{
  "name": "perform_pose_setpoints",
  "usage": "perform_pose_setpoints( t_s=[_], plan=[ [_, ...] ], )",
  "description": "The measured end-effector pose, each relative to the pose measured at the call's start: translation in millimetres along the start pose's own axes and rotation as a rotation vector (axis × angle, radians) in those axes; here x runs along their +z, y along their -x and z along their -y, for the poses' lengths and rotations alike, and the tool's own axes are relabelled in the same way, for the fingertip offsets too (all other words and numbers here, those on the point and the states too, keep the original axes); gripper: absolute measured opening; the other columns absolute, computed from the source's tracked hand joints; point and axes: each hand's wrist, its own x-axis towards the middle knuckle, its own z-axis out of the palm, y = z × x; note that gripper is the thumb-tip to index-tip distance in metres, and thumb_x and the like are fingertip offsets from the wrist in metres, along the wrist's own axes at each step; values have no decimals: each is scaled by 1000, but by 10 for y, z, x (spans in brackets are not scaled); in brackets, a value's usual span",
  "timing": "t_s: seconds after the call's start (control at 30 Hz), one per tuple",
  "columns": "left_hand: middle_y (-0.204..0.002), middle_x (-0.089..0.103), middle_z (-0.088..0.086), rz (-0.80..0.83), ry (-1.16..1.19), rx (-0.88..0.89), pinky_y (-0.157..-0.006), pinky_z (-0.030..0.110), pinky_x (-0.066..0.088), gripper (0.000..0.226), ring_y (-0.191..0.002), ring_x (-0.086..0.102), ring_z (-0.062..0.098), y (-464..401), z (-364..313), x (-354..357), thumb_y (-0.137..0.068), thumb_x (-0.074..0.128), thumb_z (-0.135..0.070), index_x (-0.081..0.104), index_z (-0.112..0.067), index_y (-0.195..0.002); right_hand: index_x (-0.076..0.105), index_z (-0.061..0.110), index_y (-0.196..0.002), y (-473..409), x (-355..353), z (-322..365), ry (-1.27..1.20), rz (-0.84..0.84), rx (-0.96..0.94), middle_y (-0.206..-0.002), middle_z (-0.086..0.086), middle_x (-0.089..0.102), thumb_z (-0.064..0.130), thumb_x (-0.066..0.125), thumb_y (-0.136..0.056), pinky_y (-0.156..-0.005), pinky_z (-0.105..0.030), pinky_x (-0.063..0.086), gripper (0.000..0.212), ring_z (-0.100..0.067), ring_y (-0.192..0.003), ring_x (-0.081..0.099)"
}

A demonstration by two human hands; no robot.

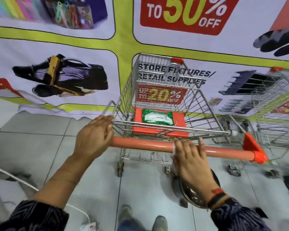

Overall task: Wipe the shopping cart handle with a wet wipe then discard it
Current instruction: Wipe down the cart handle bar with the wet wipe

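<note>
Grey floor tiles lie under the shopping cart, whose orange handle (157, 145) runs nine-to-three o'clock; the right hand (190, 155) presses a wet wipe (174, 151) mid-bar, while the left hand (93, 135) curls around its nine-o'clock end.

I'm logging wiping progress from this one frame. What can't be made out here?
- White wet wipe, head view: mostly hidden under the right hand.
- Orange cart handle bar: its left end is covered by the left hand; which stretch is already wiped does not show.
- Green wipes packet on the orange seat flap: print blurred.
- Round metal object on the floor: behind the right wrist.
</note>
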Motion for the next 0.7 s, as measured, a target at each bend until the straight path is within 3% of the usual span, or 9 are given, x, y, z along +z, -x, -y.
perform_pose_setpoints(
  t_s=[0.1, 0.2, 0.27, 0.37, 0.5, 0.57, 0.63, 0.7],
  plan=[
    [-118, 63, 15, -4, -45, 22, -92, 31, 33, 53, -112, 56, 31, -4, 19, 16, -81, 22, -34, 58, -10, -113, 45, 2, -113, 225, 19, -567, 45, 14, 86, -94, -18, 69, 35, 1, -99, -108, -49, 12, 57, -34, -91, 63],
    [-120, 62, 14, 9, -54, 14, -92, 41, 42, 53, -113, 54, 32, -5, -56, 28, -82, 21, -36, 57, -13, -113, 45, 2, -112, 461, 34, -1134, 118, 12, 162, -93, -18, 67, 37, 0, -98, -106, -52, 15, 59, -34, -91, 62],
    [-121, 61, 12, 17, -72, -32, -87, 47, 45, 46, -113, 54, 33, 15, -37, -24, -83, 25, -32, 56, -16, -113, 44, 2, -114, 489, 73, -1348, 148, -28, 158, -94, -18, 67, 36, 15, -98, -105, -53, 14, 47, -34, -94, 63],
    [-123, 60, 15, 57, -84, -39, -90, 50, 43, 44, -114, 52, 35, 12, -75, -64, -83, 26, -29, 56, -15, -113, 47, 1, -111, 482, 103, -1521, 147, -50, 63, -90, -16, 69, 19, 36, -81, -102, -48, 22, 37, -32, -87, 69],
    [-111, 63, 27, 137, -132, -62, -92, 57, 38, 51, -102, 56, 46, 6, -186, -130, -80, 23, -30, 59, -2, -105, 61, -2, -110, 460, -4, -1608, 9, 0, -107, -90, -14, 71, 16, 37, -74, -93, -41, 48, 46, -28, -85, 70],
    [-99, 64, 33, 145, -190, -74, -85, 57, 41, 59, -91, 59, 47, 12, -345, -94, -76, 19, -33, 59, 2, -100, 66, -2, -105, 440, -41, -1658, -99, -41, -91, -88, -15, 73, 8, 46, -73, -82, -36, 55, 39, -27, -82, 71],
    [-94, 65, 33, 174, -216, -6, -82, 55, 45, 60, -86, 61, 45, 34, -691, 57, -74, 19, -35, 58, 2, -101, 67, -3, -101, 426, -60, -1644, -371, -137, 45, -91, -18, 74, 0, 52, -76, -83, -27, 47, 29, -28, -82, 71],
    [-106, 65, 27, 199, -182, 140, -87, 49, 46, 57, -96, 60, 40, 70, -1169, 311, -78, 22, -37, 56, -2, -107, 65, -3, -98, 383, -84, -1595, -671, -295, 280, -88, -16, 71, 11, 40, -95, -71, -10, 41, 29, -17, -78, 65]
  ],
)
